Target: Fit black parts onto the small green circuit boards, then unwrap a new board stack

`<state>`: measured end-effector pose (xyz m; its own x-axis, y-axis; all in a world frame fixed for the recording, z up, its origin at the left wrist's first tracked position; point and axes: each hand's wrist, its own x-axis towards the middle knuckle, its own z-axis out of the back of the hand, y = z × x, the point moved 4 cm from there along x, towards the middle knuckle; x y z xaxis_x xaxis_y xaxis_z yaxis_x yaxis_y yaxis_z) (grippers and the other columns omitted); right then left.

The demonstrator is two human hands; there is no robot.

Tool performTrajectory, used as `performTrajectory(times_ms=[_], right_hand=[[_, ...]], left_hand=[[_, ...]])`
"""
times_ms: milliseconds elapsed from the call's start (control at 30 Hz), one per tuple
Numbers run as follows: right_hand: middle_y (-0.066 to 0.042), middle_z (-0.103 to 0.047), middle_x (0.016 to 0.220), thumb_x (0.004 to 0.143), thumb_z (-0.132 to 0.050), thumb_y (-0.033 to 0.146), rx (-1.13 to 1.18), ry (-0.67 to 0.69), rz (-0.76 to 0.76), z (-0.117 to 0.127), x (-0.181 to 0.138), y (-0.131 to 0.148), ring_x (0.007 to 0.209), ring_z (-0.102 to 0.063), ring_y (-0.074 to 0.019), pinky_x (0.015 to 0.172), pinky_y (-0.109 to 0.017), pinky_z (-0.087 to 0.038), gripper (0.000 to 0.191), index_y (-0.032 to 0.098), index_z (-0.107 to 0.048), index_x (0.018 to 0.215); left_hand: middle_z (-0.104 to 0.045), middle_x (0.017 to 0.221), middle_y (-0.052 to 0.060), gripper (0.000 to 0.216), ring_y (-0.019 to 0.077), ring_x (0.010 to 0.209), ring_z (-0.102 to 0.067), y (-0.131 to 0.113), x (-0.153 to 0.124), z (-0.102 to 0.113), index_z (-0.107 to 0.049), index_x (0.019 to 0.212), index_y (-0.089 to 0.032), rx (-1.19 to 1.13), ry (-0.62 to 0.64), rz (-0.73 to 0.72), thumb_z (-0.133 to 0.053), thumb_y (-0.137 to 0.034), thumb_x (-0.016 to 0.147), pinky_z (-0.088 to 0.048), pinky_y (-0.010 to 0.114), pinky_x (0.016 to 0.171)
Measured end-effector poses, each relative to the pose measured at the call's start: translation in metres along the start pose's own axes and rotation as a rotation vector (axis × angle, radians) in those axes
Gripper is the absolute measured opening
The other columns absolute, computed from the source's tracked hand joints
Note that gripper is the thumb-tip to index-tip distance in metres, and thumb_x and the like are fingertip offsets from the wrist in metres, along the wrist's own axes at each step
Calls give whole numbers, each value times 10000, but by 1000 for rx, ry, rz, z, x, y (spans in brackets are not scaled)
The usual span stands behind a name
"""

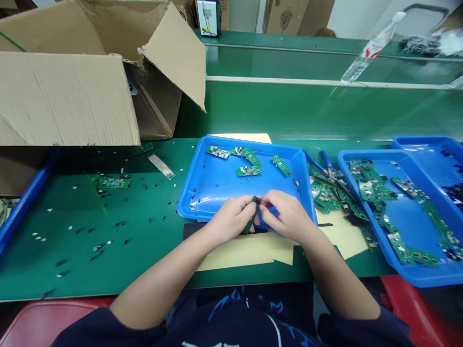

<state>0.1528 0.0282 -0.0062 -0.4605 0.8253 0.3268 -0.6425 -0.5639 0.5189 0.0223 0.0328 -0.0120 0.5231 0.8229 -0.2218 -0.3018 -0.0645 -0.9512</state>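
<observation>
My left hand is closed on a small green circuit board, held at a slant over the near edge of the middle blue tray. At the board's upper end, the fingers of my right hand are pinched against a small dark part; whether they grip it or only press on it is hard to see. Farther back in that tray lie several more boards, one of them a circuit board with white and red parts.
On the right, a blue tray holds several boards, beside a loose board pile and pliers-like blue handles. A large cardboard box stands back left. Small scraps dot the green table. A plastic bottle leans at the back.
</observation>
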Motion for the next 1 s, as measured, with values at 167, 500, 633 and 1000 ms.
performTrajectory(times_ms=[167,500,633,1000], right_hand=[[-18,-548,643,826,-440,178,23,-25,-3,0,0,1,597,-516,-142,576,-260,-399,116,189,-476,717],[-19,-538,632,825,-465,175,-10,-107,82,2,0,6,590,-507,-144,559,-265,-400,112,188,-473,714],[-14,-505,593,806,-452,125,-23,-163,177,2,1,12,559,-475,-143,536,-267,-391,148,198,-449,676],[-21,-542,616,818,-457,150,-51,-166,113,-2,-1,5,577,-497,-144,554,-270,-402,144,196,-468,683]], left_hand=[[-542,513,-24,316,96,464,-543,-1,-1,1,-482,623,-165,58,-37,7,-331,-259,884,-420,203,536],[-507,507,-56,254,82,386,-503,3,-1,-3,-515,778,-164,-70,-102,35,-314,-274,887,-396,197,465],[-511,500,-57,279,84,365,-503,3,0,-2,-555,927,-147,-160,-125,35,-296,-234,871,-395,194,436],[-527,514,-50,281,85,380,-526,2,0,-3,-558,937,-147,-200,-61,58,-295,-198,851,-407,187,435]])
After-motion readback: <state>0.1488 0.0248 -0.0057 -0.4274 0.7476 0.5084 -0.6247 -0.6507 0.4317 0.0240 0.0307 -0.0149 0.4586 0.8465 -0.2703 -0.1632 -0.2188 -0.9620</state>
